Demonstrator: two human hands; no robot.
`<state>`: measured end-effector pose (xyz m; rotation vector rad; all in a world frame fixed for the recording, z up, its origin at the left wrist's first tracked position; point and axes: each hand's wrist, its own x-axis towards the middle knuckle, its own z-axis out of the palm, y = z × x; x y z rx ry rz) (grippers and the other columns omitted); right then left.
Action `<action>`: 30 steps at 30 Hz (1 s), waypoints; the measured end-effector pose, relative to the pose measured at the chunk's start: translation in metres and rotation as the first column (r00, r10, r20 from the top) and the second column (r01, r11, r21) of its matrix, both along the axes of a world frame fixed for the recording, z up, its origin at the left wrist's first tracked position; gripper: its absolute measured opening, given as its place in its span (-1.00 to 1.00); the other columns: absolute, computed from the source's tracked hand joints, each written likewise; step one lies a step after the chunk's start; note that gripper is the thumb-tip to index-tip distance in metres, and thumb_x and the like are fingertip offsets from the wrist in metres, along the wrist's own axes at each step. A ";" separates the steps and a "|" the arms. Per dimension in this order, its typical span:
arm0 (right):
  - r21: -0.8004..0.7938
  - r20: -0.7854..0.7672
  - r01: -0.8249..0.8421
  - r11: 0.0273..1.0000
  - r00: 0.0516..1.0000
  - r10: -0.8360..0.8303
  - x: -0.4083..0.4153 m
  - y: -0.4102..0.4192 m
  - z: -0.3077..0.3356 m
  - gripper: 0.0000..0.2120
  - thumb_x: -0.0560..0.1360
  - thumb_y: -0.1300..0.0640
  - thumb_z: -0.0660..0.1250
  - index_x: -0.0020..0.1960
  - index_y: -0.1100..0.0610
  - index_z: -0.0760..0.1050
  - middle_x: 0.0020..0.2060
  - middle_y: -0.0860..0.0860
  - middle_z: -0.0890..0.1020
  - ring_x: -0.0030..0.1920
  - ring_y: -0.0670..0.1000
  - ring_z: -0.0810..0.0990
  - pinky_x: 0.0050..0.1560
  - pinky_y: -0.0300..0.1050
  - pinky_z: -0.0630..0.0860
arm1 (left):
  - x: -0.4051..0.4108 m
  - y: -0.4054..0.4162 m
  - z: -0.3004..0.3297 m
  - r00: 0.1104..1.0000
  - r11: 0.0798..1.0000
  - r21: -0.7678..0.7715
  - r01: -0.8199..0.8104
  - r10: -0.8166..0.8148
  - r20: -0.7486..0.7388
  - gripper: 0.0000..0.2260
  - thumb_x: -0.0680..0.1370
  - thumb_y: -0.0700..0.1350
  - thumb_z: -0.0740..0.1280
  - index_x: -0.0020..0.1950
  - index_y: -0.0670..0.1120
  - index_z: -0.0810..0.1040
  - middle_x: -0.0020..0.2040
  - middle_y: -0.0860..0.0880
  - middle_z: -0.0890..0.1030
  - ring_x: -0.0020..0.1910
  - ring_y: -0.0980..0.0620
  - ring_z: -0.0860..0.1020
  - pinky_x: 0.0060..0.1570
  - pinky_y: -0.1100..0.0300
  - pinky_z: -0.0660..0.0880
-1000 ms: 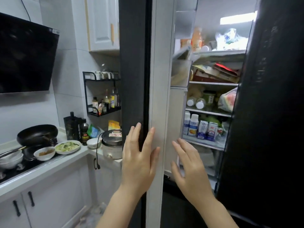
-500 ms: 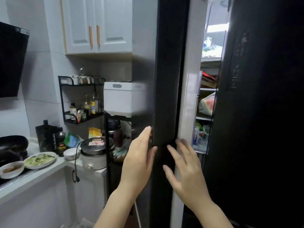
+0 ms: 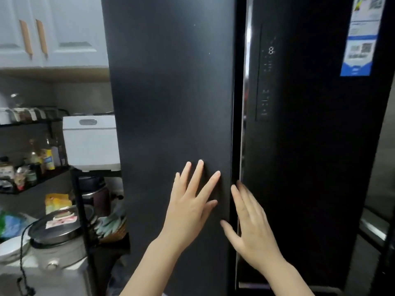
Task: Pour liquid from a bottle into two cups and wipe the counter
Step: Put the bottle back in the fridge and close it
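A tall dark fridge fills the view, its left door (image 3: 171, 92) swung almost flush with the right door (image 3: 310, 146). My left hand (image 3: 192, 201) lies flat on the left door, fingers spread and holding nothing. My right hand (image 3: 250, 223) is open with fingers apart at the narrow seam between the two doors. No bottle, cup or cloth is in sight.
At the left stand a black wire rack (image 3: 81, 210), a white appliance (image 3: 92, 144) on it, a lidded cooker pot (image 3: 57, 229) on the counter, condiment bottles (image 3: 44, 157) on a shelf and white wall cabinets (image 3: 53, 30). A blue sticker (image 3: 359, 39) is on the right door.
The left fridge door has swung from wide open to nearly closed, hiding the lit shelves inside. Both hands followed the door to the right, and the view turned right, off the stove.
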<state>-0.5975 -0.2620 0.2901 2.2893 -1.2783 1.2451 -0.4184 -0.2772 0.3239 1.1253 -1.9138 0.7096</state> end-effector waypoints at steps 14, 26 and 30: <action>-0.023 -0.148 0.420 0.907 0.896 -0.418 -0.014 -0.069 0.003 -0.17 0.44 -0.14 0.32 0.52 -0.14 -0.12 0.53 0.13 -0.01 0.53 0.14 -0.14 0.44 0.24 0.05 | -0.015 -0.074 0.013 0.965 0.991 -0.059 -0.120 0.130 0.229 -0.25 0.37 0.09 0.49 0.49 0.07 0.24 0.52 -0.17 0.20 0.49 -0.32 0.11 0.36 -0.39 0.14; -0.148 -0.167 0.565 0.811 0.795 -0.584 -0.010 -0.120 -0.018 -0.01 0.30 -0.25 0.40 0.54 0.01 -0.06 0.51 0.25 0.00 0.51 0.29 -0.05 0.38 0.40 0.12 | -0.018 -0.120 0.000 0.953 0.992 -0.052 -0.114 0.124 0.276 -0.12 0.32 0.15 0.50 0.53 0.04 0.13 0.56 -0.16 0.05 0.52 -0.30 -0.07 0.40 -0.37 -0.09; -0.154 -0.194 0.582 0.798 0.775 -0.602 -0.005 -0.116 -0.013 -0.03 0.33 -0.22 0.38 0.54 0.04 -0.09 0.50 0.29 0.02 0.50 0.32 -0.05 0.36 0.42 0.15 | -0.018 -0.119 0.001 0.948 0.991 -0.046 -0.122 0.130 0.289 -0.16 0.38 0.17 0.45 0.53 0.04 0.09 0.56 -0.17 0.02 0.52 -0.30 -0.11 0.40 -0.37 -0.20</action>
